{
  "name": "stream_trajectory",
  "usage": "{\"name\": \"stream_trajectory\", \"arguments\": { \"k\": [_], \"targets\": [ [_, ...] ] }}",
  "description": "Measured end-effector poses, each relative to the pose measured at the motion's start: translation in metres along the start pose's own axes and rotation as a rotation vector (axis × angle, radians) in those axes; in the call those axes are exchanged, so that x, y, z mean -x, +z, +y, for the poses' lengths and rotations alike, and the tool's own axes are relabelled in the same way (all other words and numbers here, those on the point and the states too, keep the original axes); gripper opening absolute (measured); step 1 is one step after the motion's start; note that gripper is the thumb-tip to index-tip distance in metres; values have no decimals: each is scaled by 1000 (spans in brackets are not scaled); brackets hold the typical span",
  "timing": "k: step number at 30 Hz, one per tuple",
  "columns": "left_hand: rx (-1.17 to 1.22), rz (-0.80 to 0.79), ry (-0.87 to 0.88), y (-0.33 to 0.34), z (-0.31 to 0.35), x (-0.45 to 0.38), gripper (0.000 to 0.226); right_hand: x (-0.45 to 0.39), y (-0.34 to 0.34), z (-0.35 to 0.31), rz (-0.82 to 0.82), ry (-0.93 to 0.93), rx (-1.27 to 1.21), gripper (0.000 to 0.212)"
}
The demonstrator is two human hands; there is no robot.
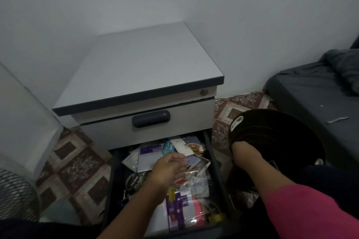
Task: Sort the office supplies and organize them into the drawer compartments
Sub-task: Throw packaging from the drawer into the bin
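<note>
Lower centre of the frame, the open dark drawer [210, 153] is a heap: purple-and-white packets [175, 211], clear plastic sleeves [196, 184], printed cards [191, 146] all overlapping. My left hand [169, 169] hovers over the middle, fingers loosely curled, and I can't tell whether it's pinching that thin card edge or holding nothing. Slippery sleeves could slide off and drag neighbours along. At right, my right hand [240, 150] is buried in the black bag [275, 137], its grip hidden. That bag could tip. Beyond, the grey closed drawer [147, 124].
</note>
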State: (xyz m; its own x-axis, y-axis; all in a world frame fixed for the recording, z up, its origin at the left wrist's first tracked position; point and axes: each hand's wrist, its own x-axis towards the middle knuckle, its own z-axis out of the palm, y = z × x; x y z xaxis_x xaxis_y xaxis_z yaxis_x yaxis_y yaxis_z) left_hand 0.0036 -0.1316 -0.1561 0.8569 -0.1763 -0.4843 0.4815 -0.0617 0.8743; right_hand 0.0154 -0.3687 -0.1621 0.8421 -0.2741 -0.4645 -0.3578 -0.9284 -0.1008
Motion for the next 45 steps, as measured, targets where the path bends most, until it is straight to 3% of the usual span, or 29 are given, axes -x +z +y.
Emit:
{"name": "stream_trajectory", "arguments": {
  "k": [11,15,18,23,26,30,33,36,40,45],
  "targets": [
    [15,75,-39,-32,-4,15,15,16,16,-14,26,-106,-18,37],
    [-331,159,2,-48,-4,10,10,25,12,-32,176,-205,-51,31],
    [-717,57,47,-63,-6,13,11,29,21,-54,208,-340,-157,30],
    [-1166,-138,-28,-72,-24,15,77,22,61,-74,82,-373,-111,58],
    [-1293,-85,75,-68,-34,16,78,24,69,-77,84,-334,-81,59],
    [-1224,6,109,-66,-37,16,61,28,67,-80,36,-291,-178,56],
    [-1224,31,49,-72,-34,11,47,29,62,-82,64,-375,-233,41],
    [-1269,-35,-40,-76,-31,9,36,44,56,-89,64,-516,-137,21],
    [-1179,-194,-150,-79,-33,13,52,61,58,-99,-1,-649,101,40],
    [-1210,-238,-101,-80,-34,16,62,62,67,-103,34,-677,346,58]
  ]
}}
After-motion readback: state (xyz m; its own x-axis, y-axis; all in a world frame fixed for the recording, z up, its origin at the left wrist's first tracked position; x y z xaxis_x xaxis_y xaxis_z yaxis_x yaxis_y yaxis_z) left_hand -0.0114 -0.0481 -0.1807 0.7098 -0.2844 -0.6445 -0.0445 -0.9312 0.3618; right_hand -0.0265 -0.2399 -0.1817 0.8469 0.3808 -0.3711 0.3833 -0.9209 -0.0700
